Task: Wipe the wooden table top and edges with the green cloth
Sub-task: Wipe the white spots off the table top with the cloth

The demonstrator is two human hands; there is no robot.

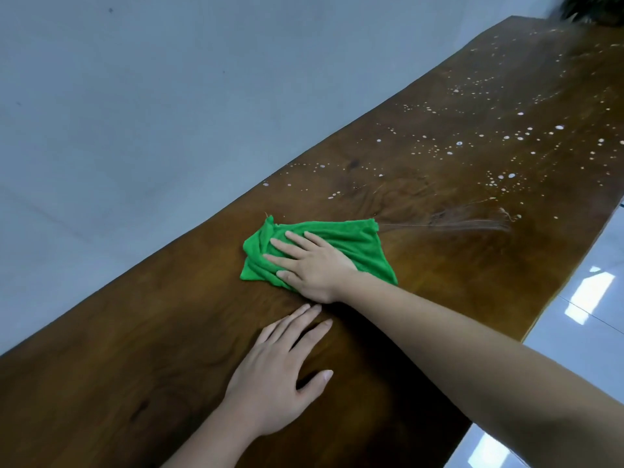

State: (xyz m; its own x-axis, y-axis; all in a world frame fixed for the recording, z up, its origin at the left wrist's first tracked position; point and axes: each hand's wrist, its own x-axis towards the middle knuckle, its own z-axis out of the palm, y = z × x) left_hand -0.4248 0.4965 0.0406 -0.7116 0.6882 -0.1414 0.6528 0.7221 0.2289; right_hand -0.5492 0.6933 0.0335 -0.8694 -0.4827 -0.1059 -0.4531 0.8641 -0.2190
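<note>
A long dark wooden table runs from the lower left to the upper right. The crumpled green cloth lies on its middle, close to the far edge. My right hand presses flat on the cloth with straight, spread fingers. My left hand rests palm down on the bare wood just in front of the cloth, fingers straight. Many white droplets speckle the table's far right part, with a wet smear to the right of the cloth.
A plain grey-blue wall stands right behind the table's far edge. Glossy white floor tiles show past the near edge at the right. A dark blurred object sits at the table's far end, top right.
</note>
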